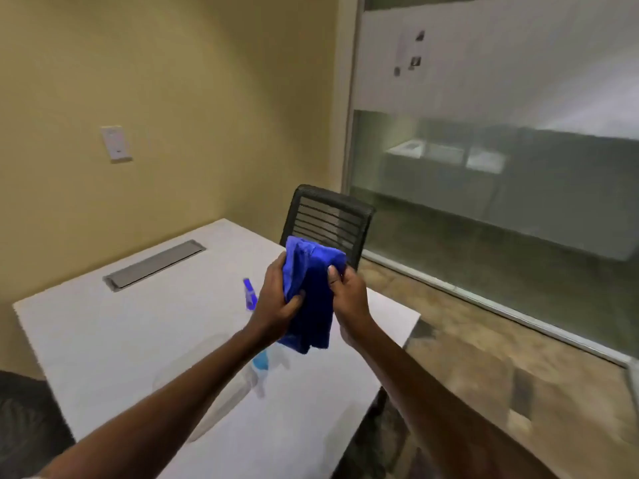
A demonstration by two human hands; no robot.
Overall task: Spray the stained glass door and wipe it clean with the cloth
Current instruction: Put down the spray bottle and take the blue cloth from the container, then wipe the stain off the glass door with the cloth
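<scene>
Both forearms reach in from the bottom edge over the white rectangular table [103, 340]. Beneath them lies a clear plastic spray bottle with pale blue liquid [261, 363], on its side as far as I can tell, blurred and partly hidden by my left arm. Above it, my left hand [276, 302] and right hand [349, 299] meet on the bunched blue microfibre cloth [311, 292]; the fingers [295, 300] of both are clamped on its folds, holding it clear of the table. Just beyond the left hand sits a small blue object [249, 294], too blurred to identify. Farther back are a grey metal cable hatch [154, 264] set into the table and a black mesh-backed office chair [328, 219]. Farthest, at right, stands the frosted glass door or partition [501, 150], well apart from my hands. Judgement: cloth in hand, bottle not; whether the glass has been sprayed cannot be told, and wiping appears to remain.
</scene>
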